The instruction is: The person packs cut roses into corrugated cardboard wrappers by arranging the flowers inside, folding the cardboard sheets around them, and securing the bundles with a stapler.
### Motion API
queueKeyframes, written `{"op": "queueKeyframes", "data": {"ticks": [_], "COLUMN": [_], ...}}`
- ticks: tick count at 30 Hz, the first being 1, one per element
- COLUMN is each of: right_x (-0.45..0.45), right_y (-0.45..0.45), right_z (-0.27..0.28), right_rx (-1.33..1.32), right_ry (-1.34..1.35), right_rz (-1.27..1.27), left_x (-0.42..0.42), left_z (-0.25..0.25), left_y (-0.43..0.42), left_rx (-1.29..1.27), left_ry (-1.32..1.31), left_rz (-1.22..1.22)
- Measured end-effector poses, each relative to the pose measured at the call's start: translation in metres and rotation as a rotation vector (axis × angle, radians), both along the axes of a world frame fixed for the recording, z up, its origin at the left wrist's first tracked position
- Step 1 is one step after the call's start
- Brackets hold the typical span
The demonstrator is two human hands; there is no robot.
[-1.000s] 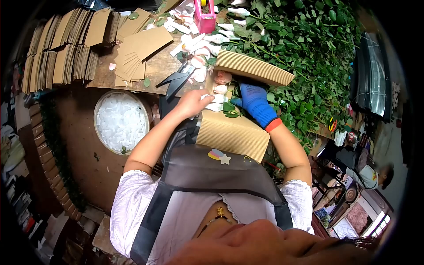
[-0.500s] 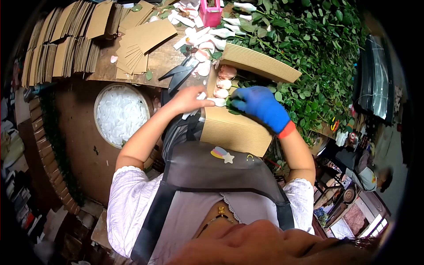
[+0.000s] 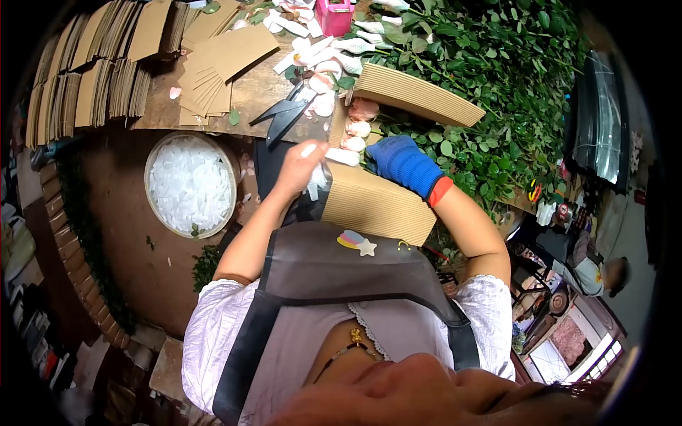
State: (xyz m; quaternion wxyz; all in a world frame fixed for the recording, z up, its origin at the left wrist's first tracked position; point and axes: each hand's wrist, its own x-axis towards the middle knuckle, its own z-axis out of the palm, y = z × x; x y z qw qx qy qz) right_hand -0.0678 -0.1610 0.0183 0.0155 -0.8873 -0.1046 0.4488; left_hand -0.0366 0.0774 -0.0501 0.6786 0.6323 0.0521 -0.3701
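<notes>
Roses [image 3: 359,129], pink and whitish, are lined up in the head view in a short row, their heads set close together at the left end of folded corrugated cardboard [image 3: 380,209], one flap of which is raised beyond them. At the near end of the row, a white sleeve [image 3: 343,156] is met at its left end by the fingertips of the bare left hand [image 3: 300,168]; the fingers are curled inward, but whether the sleeve is pinched cannot be told. White strips [image 3: 316,183] are seen hanging just below that hand. By a blue glove [image 3: 405,165] the right hand is covered; its fingers are bent beside the roses, and whether anything is gripped there cannot be told. Black scissors [image 3: 283,117] are left on the wooden table [image 3: 249,85], near loose petals and a pink dispenser [image 3: 334,18]. Below the table edge, a round tub [image 3: 232,170] is filled with white pieces. Leafy stems [image 3: 497,92] are heaped on the right.
</notes>
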Motion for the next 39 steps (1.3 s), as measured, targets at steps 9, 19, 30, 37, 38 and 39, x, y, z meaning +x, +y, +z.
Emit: {"op": "queueKeyframes", "data": {"ticks": [9,19,30,37,38,39], "right_x": [-0.004,0.0,-0.004,-0.007,-0.006,-0.003], "right_y": [0.005,0.003,-0.016,-0.018,-0.024,-0.026], "right_z": [-0.007,-0.011,-0.016,-0.021,-0.013,-0.002], "right_rx": [-0.084,0.052,0.134,0.197,0.172,0.151], "right_ry": [-0.018,-0.13,-0.356,-0.342,-0.306,-0.269], "right_rz": [0.149,0.225,-0.019,-0.009,-0.009,-0.009], "left_x": [0.045,0.043,0.054,0.039,0.037,0.039], "left_z": [0.075,0.011,-0.002,-0.021,-0.025,-0.026], "left_y": [0.187,-0.04,-0.041,-0.053,-0.051,-0.051], "left_rx": [1.786,0.271,0.395,0.341,0.319,0.318], "left_ry": [-0.847,-0.671,-0.892,-0.966,-0.982,-0.992], "left_rz": [-0.512,-0.706,-0.858,-0.566,-0.536,-0.536]}}
